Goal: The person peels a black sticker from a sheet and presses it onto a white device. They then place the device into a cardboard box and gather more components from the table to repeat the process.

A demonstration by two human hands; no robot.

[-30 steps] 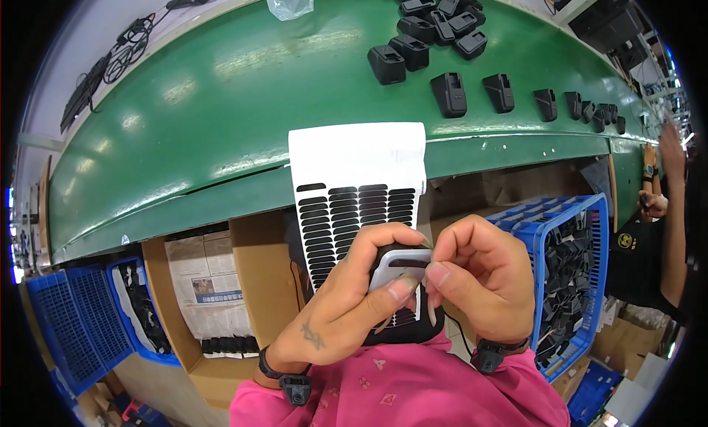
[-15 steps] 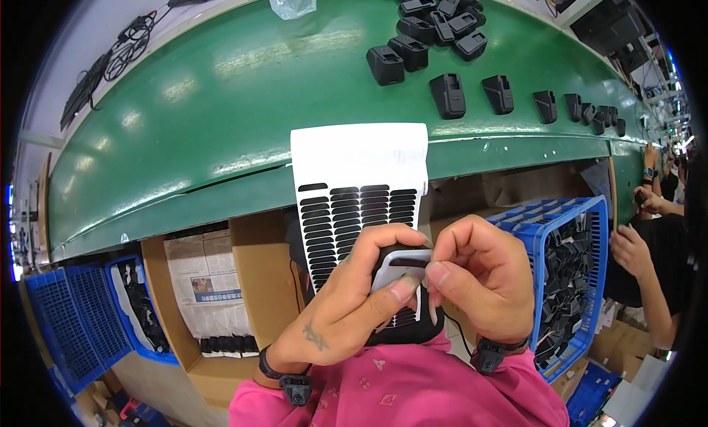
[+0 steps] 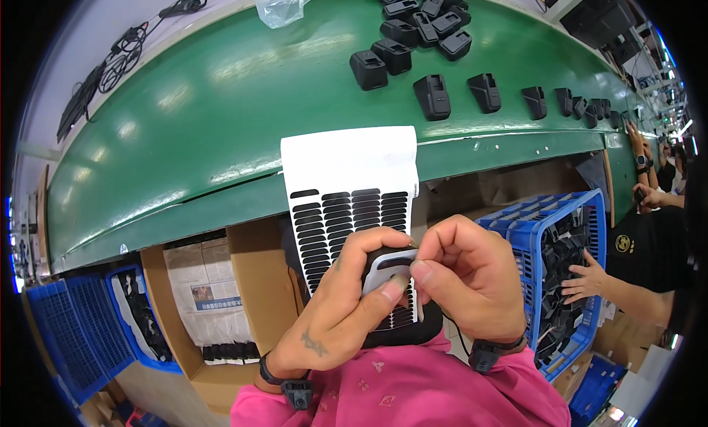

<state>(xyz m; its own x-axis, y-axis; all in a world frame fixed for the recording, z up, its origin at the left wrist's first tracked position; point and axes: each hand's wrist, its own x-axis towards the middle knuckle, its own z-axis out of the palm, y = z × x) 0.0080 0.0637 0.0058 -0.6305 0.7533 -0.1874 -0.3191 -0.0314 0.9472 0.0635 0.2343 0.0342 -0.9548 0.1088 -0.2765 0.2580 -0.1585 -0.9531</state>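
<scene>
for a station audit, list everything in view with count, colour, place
housing: one, black and grey, lower centre
label sheet: one, black on white, bench edge
charger-like docks: many, black, on bench
bench: one, green, ahead
plastic bag: one, clear, on bench
cables: several, black, upper left
cardboard box: one, brown, left
plastic crates: several, blue, both sides
co-worker's hand: one, bare, at right crate
left hand: one, bare, around housing
right hand: one, bare, at housing edge
</scene>
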